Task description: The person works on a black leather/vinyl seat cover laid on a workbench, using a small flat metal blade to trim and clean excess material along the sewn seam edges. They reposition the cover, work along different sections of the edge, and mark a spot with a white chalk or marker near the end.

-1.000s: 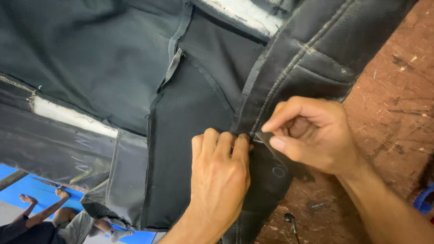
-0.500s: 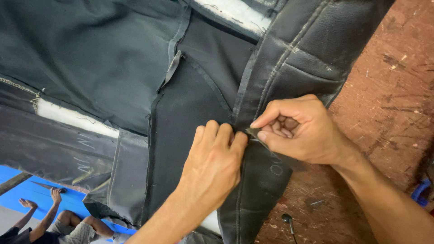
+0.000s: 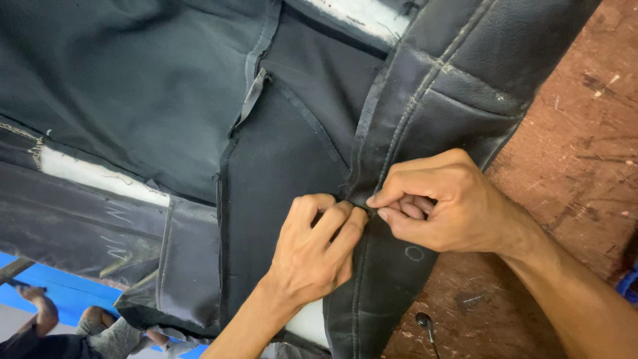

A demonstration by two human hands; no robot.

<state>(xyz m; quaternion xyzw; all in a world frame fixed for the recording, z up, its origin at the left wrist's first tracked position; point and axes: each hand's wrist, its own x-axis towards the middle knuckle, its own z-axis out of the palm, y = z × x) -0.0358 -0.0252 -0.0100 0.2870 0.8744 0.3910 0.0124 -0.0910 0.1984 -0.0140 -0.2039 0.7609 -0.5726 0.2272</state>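
Black leatherette cover (image 3: 425,100), limp yet thick at its stitched seam (image 3: 362,199), was pinched there, frame centre, by the left hand (image 3: 312,249) and right hand (image 3: 442,203), both closed; brown worktop (image 3: 571,166) lay right.

- Support: reddish-brown wooden worktop (image 3: 571,166), worn, scuffed, dark scratches and pale flecks.
- On it: large black leather cover (image 3: 438,80), stitched seams, draped over most of the surface, white foam padding (image 3: 100,176) showing at its edges.
- Small dark tool with rounded head (image 3: 425,322) lies on bare wood near the cover's lower edge.
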